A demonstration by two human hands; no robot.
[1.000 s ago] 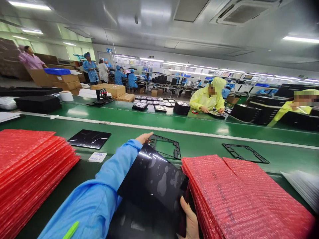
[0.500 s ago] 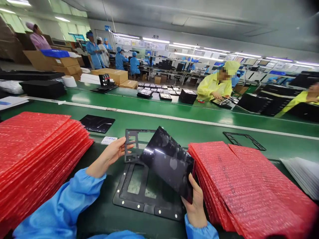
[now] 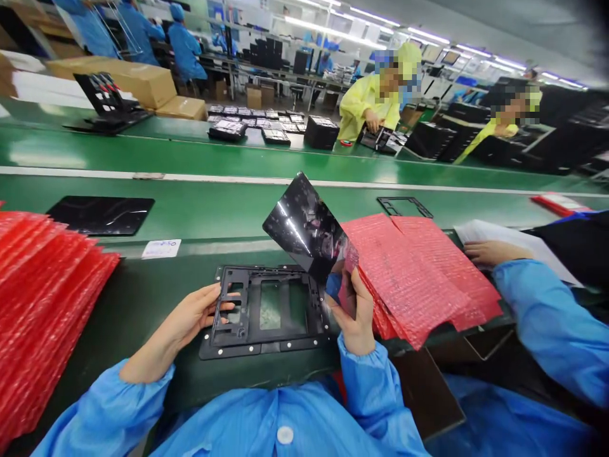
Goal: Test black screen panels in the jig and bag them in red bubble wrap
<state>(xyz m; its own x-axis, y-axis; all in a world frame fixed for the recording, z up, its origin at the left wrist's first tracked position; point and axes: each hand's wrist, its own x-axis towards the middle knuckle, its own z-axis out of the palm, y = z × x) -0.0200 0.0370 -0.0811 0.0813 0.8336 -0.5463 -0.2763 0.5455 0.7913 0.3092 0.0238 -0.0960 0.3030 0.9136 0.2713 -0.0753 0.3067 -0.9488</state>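
Note:
My right hand (image 3: 354,314) grips the lower corner of a glossy black panel (image 3: 307,228), tilted up above the bench. My left hand (image 3: 193,314) holds the left edge of a thin black plastic frame (image 3: 266,308), fingers hooked through its openings. That frame lies on a larger black fixture plate (image 3: 259,348) with white dots at the bench's near edge. Blue sleeves cover both my arms.
Red bubble-wrap bags are stacked at left (image 3: 45,298) and right (image 3: 413,276). The green conveyor (image 3: 200,206) carries a black panel (image 3: 102,214) and another frame (image 3: 404,206). A neighbour's hand (image 3: 488,252) rests on white sheets at right. People in yellow work opposite.
My left hand brought the black frame from the belt down onto the fixture plate. The right hand kept the black panel and raised it more upright. My view tipped downward.

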